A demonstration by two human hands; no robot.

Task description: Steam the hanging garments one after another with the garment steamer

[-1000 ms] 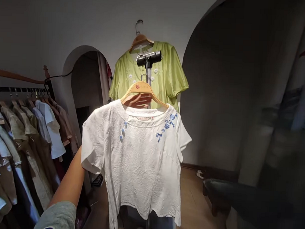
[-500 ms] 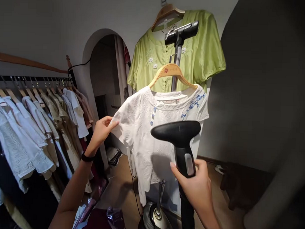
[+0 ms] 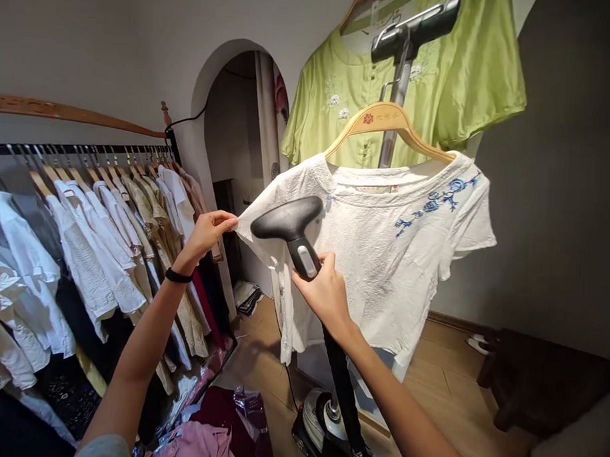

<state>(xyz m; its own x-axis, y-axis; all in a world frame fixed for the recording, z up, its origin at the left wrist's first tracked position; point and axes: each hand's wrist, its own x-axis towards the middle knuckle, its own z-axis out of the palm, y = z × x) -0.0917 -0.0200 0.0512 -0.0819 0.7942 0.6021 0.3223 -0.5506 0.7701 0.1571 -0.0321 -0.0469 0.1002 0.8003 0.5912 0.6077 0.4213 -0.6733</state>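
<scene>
A white short-sleeved blouse [image 3: 369,251] with blue floral embroidery hangs from a wooden hanger [image 3: 383,118] on the steamer's pole [image 3: 395,98]. My left hand [image 3: 207,235] pinches the edge of its sleeve at the left and holds it stretched outward. In my right hand [image 3: 325,292] is a black garment steamer head [image 3: 288,218], gripped by the handle. Its broad head lies over the sleeve and shoulder, hiding most of the buttons; whether it touches the cloth I cannot tell. A black hose [image 3: 342,390] runs down from the handle to the steamer base [image 3: 323,422].
Behind hangs a green blouse [image 3: 309,115], partly covered by the pole's black crossbar [image 3: 416,32]. A rack of clothes [image 3: 99,248] lines the left side. Folded and bagged garments [image 3: 202,438] lie on the floor below. A dark low bench [image 3: 545,370] stands at right.
The steamer head has moved left, from the blouse's front onto the stretched sleeve. My left hand keeps its pinch. The view has shifted, with the blouse now closer and farther right.
</scene>
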